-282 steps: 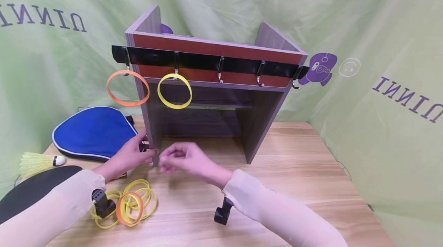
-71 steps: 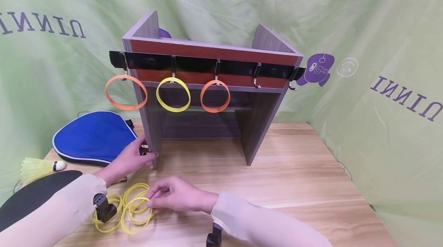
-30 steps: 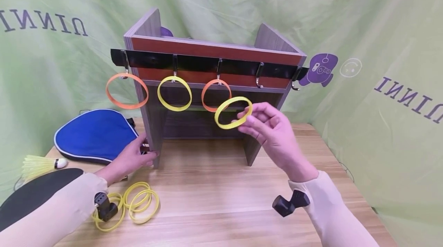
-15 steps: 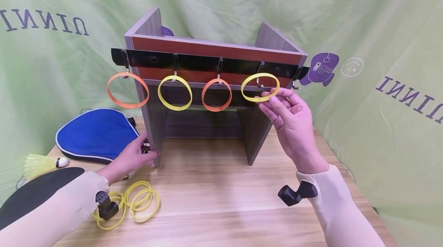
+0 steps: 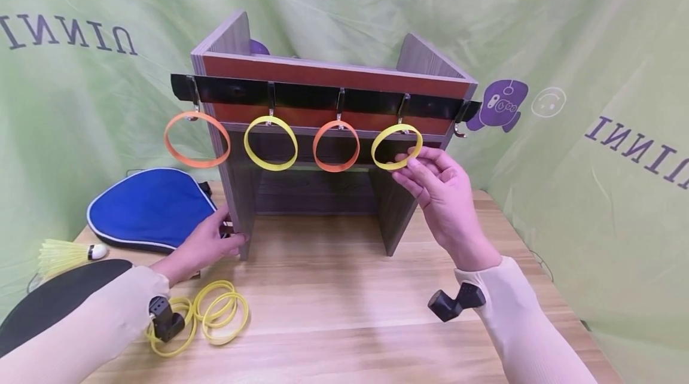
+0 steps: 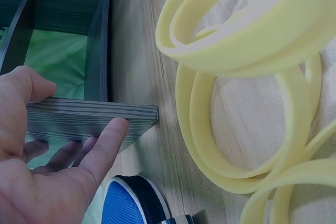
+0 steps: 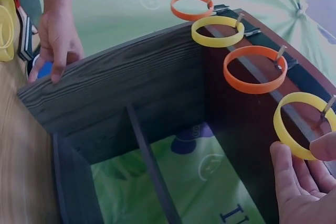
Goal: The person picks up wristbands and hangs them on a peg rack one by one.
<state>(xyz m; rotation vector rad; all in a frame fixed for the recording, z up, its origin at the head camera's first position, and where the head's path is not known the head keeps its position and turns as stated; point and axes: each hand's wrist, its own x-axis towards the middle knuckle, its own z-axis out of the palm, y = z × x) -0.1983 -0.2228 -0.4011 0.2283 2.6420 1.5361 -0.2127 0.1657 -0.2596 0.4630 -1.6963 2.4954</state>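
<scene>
My right hand [image 5: 444,198] pinches the lower right edge of a yellow wristband [image 5: 378,160], whose top loops over the fourth hook [image 5: 401,116] of the black hook rail [image 5: 307,94]. In the right wrist view, thumb and fingers hold the same band [image 7: 283,129] by its near side. An orange wristband [image 5: 168,143], a yellow one [image 5: 253,157] and a smaller orange one [image 5: 317,157] hang on the first three hooks. My left hand [image 5: 201,249] grips the lower left side panel [image 6: 89,116] of the grey wooden shelf, its thumb and fingers on opposite faces.
Several yellow wristbands [image 5: 237,336] lie in a loose pile below the left wrist. A blue paddle case [image 5: 151,207], a yellow shuttlecock [image 5: 61,256] and a black rounded object [image 5: 64,288] lie at the left. The fifth hook [image 5: 459,130] is bare. Green cloth [image 5: 608,61] surrounds the table.
An orange wristband went onto the third hook. My right hand took a yellow one from the pile, raised it to the fourth hook and lowered it slightly. My left hand stayed on the panel.
</scene>
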